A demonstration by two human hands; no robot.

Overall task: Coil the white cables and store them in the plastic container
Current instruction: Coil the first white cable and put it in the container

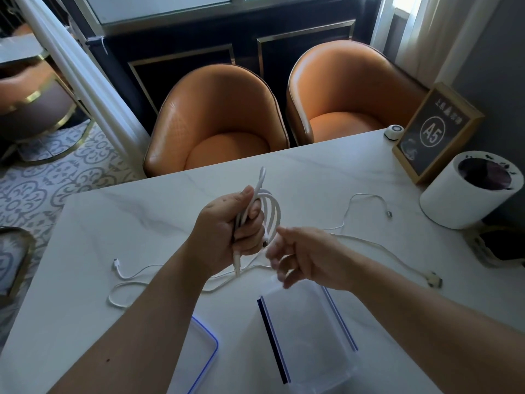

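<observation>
I am looking down at a white marble table (147, 223), and the left hand (227, 231) is being held above its middle, fingers closing firmly round a coiled white cable (270, 214). The loops are bulging out toward three o'clock of the fist, one plug is sticking up toward twelve o'clock and another is hanging down at six. The right hand (306, 257) is hovering just beside the coil at about four o'clock from it, blurred, fingers loosely curled and half open; I cannot tell whether it is pinching a strand, but it seems to be gripping nothing.

A second, thin white cable (133, 277) is lying loose on the table at eight o'clock of the left hand, and another long white cable (377, 248) is trailing away toward three and four o'clock, ending in a wide flat connector (434, 280). The clear plastic container (306, 331) with blue edges is sitting open at six o'clock, right under the right hand, with its blue-rimmed lid (204, 351) just beside it at seven o'clock.

I am judging these cables to be light, limp and a little springy: the coil will be wanting to unwind once the fist is loosening. I would be taking it across all the loops at once, near where they cross, keeping the stiff plugs tucked inward while lowering it into the container.
</observation>
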